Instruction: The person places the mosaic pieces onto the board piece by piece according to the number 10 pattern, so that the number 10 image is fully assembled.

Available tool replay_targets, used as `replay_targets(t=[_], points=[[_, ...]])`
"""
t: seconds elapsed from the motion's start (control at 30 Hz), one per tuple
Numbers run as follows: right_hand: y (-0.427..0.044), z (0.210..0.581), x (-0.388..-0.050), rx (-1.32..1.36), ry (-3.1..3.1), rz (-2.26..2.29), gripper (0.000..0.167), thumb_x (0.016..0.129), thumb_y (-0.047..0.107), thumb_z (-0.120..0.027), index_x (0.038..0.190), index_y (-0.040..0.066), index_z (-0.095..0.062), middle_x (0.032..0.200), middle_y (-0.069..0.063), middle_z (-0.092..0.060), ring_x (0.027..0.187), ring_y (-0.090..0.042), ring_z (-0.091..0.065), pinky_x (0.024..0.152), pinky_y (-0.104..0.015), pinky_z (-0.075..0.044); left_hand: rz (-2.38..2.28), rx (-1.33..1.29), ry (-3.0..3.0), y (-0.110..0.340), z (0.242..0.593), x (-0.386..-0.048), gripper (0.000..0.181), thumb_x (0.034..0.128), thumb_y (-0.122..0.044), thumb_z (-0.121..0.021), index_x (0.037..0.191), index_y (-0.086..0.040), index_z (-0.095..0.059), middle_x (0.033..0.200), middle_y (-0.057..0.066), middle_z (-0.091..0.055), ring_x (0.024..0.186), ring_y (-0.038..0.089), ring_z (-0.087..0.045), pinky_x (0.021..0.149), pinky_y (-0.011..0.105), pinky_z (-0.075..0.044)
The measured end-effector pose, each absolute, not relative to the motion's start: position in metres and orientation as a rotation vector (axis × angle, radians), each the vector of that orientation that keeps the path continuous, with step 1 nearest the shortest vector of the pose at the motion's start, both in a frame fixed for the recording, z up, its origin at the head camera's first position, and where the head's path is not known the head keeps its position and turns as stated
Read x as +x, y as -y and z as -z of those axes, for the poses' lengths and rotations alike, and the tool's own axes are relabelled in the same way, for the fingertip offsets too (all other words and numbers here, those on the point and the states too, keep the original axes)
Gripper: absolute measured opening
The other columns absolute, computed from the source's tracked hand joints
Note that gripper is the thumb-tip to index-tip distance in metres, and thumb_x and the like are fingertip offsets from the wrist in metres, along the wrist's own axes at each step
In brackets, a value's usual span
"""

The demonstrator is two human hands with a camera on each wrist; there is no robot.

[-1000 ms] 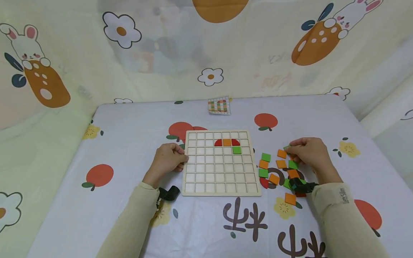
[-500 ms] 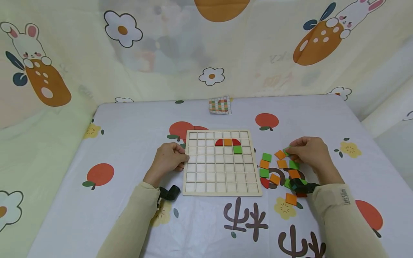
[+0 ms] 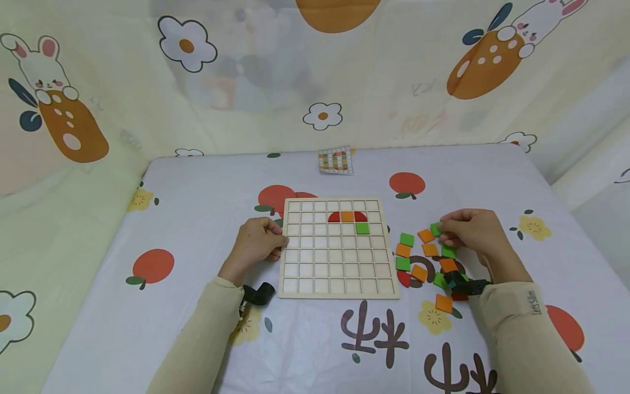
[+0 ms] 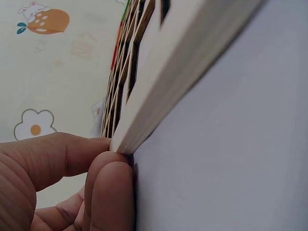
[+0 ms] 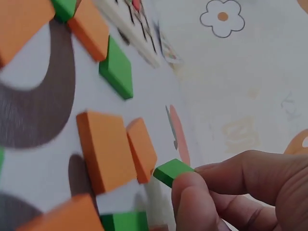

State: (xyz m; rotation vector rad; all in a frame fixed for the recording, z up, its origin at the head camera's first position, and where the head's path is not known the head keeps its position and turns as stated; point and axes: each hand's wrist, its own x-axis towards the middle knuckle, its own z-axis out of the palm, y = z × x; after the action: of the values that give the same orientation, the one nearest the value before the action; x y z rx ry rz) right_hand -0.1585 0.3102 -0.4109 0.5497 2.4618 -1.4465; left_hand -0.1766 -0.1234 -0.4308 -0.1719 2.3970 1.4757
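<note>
My left hand [image 3: 256, 242] pinches the left edge of the pale gridded board [image 3: 325, 257]; the left wrist view has the thumb and fingers at the board's rim [image 4: 159, 91]. A green square tile [image 3: 435, 229] is pinched between thumb and fingers of my right hand [image 3: 472, 232], beside the loose tiles. In the right wrist view that green tile [image 5: 173, 172] is held close to two orange tiles [image 5: 108, 151]. On the board, an orange tile [image 3: 346, 217] sits between two red pieces [image 3: 334, 218], with a green tile [image 3: 362, 228] below the right one.
Loose orange, green and red pieces [image 3: 403, 264] lie right of the board, some beneath my right wrist. A small patterned card [image 3: 336, 161] lies at the table's back edge. Printed cloth covers the table [image 3: 206, 180], and a printed curtain [image 3: 261, 65] hangs behind.
My right fingers pinch the green tile, which shows more plainly than before. An orange tile beside it has shifted and turned slightly to the left. My left hand has stayed on the board's edge.
</note>
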Motion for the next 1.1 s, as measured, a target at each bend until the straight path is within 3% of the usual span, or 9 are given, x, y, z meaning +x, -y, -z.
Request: replay_targets(t=[0.5,1.1], points=[[-0.280,0.406,-0.160,0.484,-2.363,1.643,0.042,0.103,0.021,-0.068,0.132,-0.007,-0.058,0.084,0.005,-0.072,0.072,-0.012,-0.074,0.072,-0.025,-0.063,-1.479,-0.178,-2.394,0.124,0.429,-0.177,0.018,0.0894,-0.009,-0.080,0.098,-0.002,-0.067,0.076,0.010,-0.070,0.055,0.014,-0.066,0.055,0.027,-0.060],[-0.221,0.408,-0.178,0.335,-2.137,1.746,0.034,0.099,0.016,-0.072,0.123,-0.006,-0.063,0.087,-0.005,-0.073,0.068,-0.012,-0.071,0.071,-0.025,-0.063,-1.468,-0.191,-2.390,0.124,0.427,-0.176,0.018,0.0890,-0.010,-0.080,0.097,-0.002,-0.067,0.076,0.010,-0.069,0.056,0.015,-0.066,0.056,0.027,-0.060]])
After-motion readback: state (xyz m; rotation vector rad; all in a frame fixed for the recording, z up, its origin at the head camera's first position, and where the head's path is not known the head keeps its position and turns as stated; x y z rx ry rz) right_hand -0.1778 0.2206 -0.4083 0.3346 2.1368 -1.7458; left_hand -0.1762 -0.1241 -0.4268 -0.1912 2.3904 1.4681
